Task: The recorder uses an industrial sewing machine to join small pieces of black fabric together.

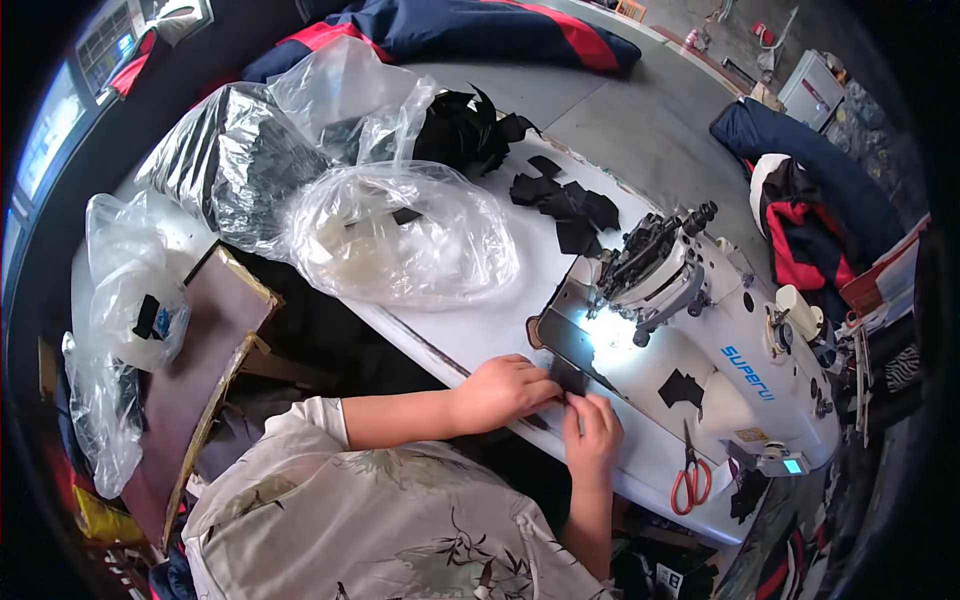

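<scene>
Head view, left to right. Far left: crumpled clear plastic bags [125, 345], one with a small black item inside, beside a brown panel [205, 350] with frayed, yellowish edges. Next, a silver foil bag [250, 165] touching a large, loosely spread clear bag [410, 250] on the white tabletop [435, 340]. Behind the latter, a heap of black material [465, 135].

Left hand [505, 395]: over the near edge of the tabletop, fingers curled, fingertips pinching a small dark fabric piece [570, 378]. Piece location: between both hands, just short of the sewing machine. Farther back, loose black cut pieces [575, 210] overlap one another. Right hand [592, 430]: thumb and fingers pinched on the near end of the same piece, close to the left fingertips. Fingertips partly overlap; the exact grip of each is hard to separate.

White sewing machine [735, 320]: lamp lit, bright patch under the head. Black scrap [682, 388] lies by its base; red-handled scissors [690, 485] nearer the person, blades pointing away. Far right: navy, red and white garments [800, 235].
</scene>
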`<state>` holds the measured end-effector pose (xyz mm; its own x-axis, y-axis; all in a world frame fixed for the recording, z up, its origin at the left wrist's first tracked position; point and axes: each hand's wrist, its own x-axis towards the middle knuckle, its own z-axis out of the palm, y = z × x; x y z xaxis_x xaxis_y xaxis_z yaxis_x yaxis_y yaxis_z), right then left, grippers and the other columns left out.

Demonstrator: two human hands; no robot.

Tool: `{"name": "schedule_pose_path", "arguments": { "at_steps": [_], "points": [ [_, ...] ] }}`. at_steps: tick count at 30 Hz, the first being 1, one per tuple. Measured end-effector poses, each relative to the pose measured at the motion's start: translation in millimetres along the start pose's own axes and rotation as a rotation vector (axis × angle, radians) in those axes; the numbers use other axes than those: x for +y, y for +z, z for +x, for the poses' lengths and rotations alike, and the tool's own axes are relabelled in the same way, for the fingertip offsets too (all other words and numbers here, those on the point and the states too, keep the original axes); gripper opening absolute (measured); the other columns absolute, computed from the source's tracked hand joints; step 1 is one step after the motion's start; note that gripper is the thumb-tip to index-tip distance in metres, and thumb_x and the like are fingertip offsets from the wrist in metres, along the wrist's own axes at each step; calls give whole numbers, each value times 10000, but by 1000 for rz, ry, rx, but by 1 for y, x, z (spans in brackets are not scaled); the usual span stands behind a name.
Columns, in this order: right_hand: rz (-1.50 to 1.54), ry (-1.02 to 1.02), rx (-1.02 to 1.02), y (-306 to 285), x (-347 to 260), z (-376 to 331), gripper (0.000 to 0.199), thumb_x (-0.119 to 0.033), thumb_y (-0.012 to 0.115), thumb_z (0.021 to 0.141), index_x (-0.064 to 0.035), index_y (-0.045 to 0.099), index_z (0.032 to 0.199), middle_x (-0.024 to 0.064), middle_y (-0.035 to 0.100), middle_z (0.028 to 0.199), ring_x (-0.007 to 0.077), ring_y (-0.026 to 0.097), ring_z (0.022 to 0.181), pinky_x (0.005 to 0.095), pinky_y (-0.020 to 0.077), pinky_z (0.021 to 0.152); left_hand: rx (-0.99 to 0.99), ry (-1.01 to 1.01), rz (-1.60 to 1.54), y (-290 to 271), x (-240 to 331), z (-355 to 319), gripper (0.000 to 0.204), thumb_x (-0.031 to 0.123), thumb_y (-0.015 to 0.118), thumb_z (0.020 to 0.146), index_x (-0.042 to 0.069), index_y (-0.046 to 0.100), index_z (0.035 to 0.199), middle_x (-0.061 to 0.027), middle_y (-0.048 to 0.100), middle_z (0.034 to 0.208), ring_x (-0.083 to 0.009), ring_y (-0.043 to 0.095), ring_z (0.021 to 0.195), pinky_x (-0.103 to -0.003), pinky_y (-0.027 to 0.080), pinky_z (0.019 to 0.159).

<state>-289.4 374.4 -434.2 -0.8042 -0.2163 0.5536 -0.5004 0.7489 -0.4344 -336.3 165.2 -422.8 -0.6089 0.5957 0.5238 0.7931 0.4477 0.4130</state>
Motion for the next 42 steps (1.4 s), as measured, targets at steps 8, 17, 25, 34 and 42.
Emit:
{"name": "schedule_pose_path", "arguments": {
  "at_steps": [8,17,25,34,42],
  "points": [
    [-261,631,308,-54,47,-1,366,-161,727,908,-19,643,1235,111,593,1160,207,601,770,337,514,695,515,-404,233,-86,-89,63,310,168,734,867,124,658,1164,-61,692,942,-302,686,876,-395,555,746],
    [-190,365,589,-39,33,-21,235,-45,639,959,-4,685,1186,133,621,1082,210,595,826,308,491,686,767,-496,353,-110,-193,95,161,167,693,875,49,604,939,-87,649,895,-314,638,877,-455,479,722],
    [98,215,222,-5,-10,-15,242,7,678,893,-6,687,1135,125,630,1009,222,607,828,325,498,663,178,287,688,-64,-46,48,181,229,636,725,143,590,879,-49,560,831,-242,610,800,-377,496,726],
    [388,482,166,-7,-8,-20,185,-20,633,945,-23,677,1125,96,644,1017,194,634,845,290,514,684,-25,9,200,22,7,5,337,243,683,804,107,699,1112,-25,560,922,-222,591,848,-358,495,750],
    [293,548,123,-12,1,-14,204,-46,645,947,-50,677,1149,71,652,975,177,630,809,289,506,676,-76,-40,80,14,-5,2,318,127,687,770,161,719,1085,-41,606,1135,-251,577,1051,-382,477,952]
  ]
}}
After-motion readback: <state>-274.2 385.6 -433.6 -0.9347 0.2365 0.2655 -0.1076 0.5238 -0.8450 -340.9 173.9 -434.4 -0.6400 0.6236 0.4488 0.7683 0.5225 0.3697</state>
